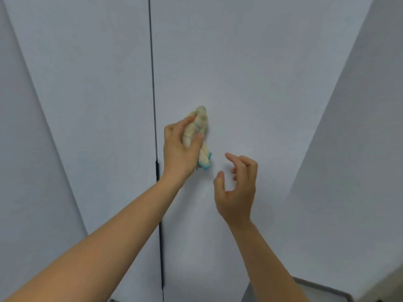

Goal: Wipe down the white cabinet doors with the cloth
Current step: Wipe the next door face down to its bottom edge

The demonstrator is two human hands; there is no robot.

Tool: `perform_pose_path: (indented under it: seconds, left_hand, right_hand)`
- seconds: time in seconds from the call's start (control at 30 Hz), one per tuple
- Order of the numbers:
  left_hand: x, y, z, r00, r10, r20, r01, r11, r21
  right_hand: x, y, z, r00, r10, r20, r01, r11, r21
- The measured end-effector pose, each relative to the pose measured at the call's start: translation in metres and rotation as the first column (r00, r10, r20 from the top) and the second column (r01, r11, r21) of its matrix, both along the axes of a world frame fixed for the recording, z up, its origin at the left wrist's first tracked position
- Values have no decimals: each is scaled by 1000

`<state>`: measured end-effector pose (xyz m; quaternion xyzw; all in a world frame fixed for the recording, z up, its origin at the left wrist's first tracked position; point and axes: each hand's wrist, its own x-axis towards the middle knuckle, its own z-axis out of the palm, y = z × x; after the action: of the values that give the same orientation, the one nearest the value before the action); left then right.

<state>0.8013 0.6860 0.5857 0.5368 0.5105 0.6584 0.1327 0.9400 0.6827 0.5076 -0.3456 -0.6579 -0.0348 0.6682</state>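
Cream cloth (pixel 197 131) with a blue hem is bunched in the left hand (pixel 181 149), fingers and thumb curled round it, up against the right door (pixel 250 73) just beside the dark seam (pixel 156 127) that parts it from the left door (pixel 87 73). Nearby, the right hand (pixel 236 188) hangs loosely curled and holds nothing, apart from the cloth. Wadded this tight, the cloth would likely meet the panel on a narrow patch and leave streaks, and its loose tail could slip free under pressure.
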Motion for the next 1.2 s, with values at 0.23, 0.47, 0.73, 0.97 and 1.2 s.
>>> perform_pose_path:
  seconds: [0.23,0.47,0.73,0.97,1.2]
  left_hand:
    - [-44,-33,15,862,-350,365,417,901,-121]
    - [-116,-6,37,881,-353,-316,319,935,-155]
    - [-180,55,19,563,321,-761,-111,942,316]
    - [-176,81,0,536,408,-739,-127,905,407]
    - [-186,92,-7,546,473,-691,-97,856,508]
  right_hand:
    - [-76,6,7,986,34,163,-18,995,-99]
    - [-85,35,46,899,-417,133,427,902,-55]
    - [-116,33,39,921,-373,112,383,919,-95]
    - [-147,34,30,936,-349,35,350,923,-162]
    - [-142,59,84,868,-496,-20,493,858,147]
